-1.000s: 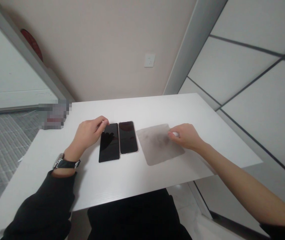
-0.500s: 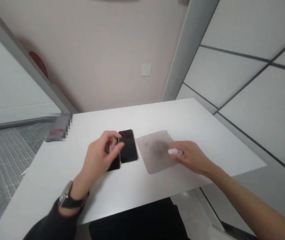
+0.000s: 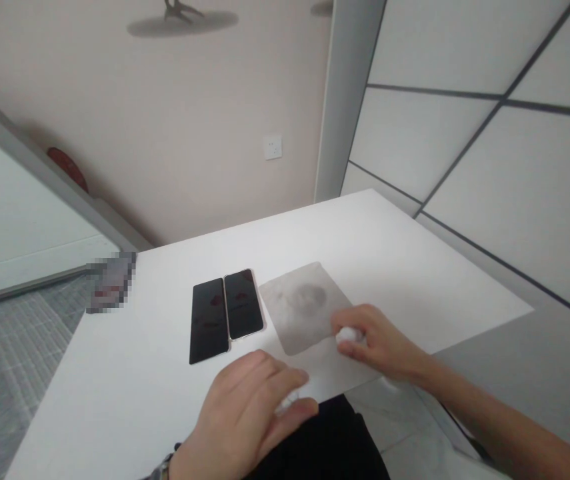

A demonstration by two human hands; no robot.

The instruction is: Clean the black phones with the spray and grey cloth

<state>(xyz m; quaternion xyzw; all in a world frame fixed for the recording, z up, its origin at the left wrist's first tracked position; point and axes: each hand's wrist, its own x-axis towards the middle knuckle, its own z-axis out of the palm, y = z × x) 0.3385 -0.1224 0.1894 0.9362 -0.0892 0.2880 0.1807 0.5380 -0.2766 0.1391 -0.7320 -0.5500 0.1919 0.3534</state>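
My right hand [image 3: 375, 340] is closed around a small white object [image 3: 349, 335], probably a small bottle. Its rounded end shows between thumb and forefinger, and the rest is inside the fist. This hand is over the near right edge of a grey cloth [image 3: 297, 303] lying flat on the table. My left hand [image 3: 249, 413], nearer the table's front edge, is curled with a small whitish, clear-looking thing [image 3: 287, 401] between thumb and fingers; most of it is hidden. Left of the cloth lie two dark-screened phones, a left one [image 3: 209, 321] and a right one [image 3: 243, 305], side by side.
The white table [image 3: 125, 373] reaches to the wall with a power socket [image 3: 273, 147]. A blurred-out item [image 3: 112, 283] lies at the table's far left corner. White panels [image 3: 445, 147] stand on the right. Black cloth [image 3: 329, 447] shows below the front edge.
My left hand has moved from above the phones toward the front edge and right, uncovering both phones. My right hand stays near the cloth's right side, still gripping the white object. The view has shifted slightly.
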